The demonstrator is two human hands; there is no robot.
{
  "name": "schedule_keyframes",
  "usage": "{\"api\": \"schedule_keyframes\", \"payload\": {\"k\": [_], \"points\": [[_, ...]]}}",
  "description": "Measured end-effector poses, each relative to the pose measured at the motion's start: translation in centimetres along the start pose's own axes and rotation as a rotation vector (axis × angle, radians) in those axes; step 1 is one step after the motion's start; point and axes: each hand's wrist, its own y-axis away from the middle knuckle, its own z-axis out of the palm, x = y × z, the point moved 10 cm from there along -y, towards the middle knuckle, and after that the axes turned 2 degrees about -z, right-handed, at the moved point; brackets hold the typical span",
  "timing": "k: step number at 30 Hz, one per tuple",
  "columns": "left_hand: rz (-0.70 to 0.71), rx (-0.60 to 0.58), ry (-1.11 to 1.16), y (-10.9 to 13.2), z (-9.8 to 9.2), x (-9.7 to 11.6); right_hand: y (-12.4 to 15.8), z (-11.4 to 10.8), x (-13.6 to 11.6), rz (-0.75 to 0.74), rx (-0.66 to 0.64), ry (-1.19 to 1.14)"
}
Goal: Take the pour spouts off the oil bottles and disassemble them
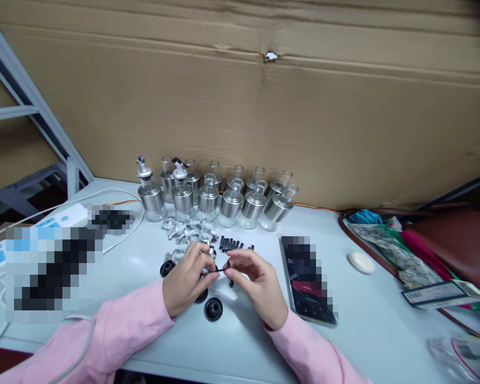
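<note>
My left hand point(192, 278) is closed, fingers and thumb round a small silver pourer spout point(212, 252), mostly hidden by the fingers. Facing it, my right hand point(260, 285) pinches a small thin black piece point(221, 270) that reaches across to the left fingertips. Whether the two parts are joined, I cannot tell. Round black caps point(213, 309) lie below and beside my left hand. Behind the hands are a pile of loose silver spout parts point(188, 231) and a row of short black pieces point(231, 244).
Several glass bottles with steel sleeves point(207, 201) stand in rows before a cardboard wall point(240, 117); two carry pourers. To the right are a phone point(306, 280), a white oval object point(361, 262) and a narrow box point(436, 294). A white cable point(116, 191) loops at left.
</note>
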Motion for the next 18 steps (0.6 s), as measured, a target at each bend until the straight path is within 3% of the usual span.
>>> {"api": "schedule_keyframes", "payload": {"k": [8, 14, 18], "points": [[0.039, -0.02, 0.016, -0.1, -0.1, 0.7, 0.3, -0.6, -0.8, -0.063, 0.077, 0.041], [0.134, 0.042, 0.116, -0.1, -0.8, 1.8, 0.0, -1.7, -0.3, 0.004, 0.148, -0.047], [0.084, 0.045, 0.09, 0.0, -0.7, 1.0, -0.4, -1.8, 0.3, 0.078, 0.138, -0.125]]}}
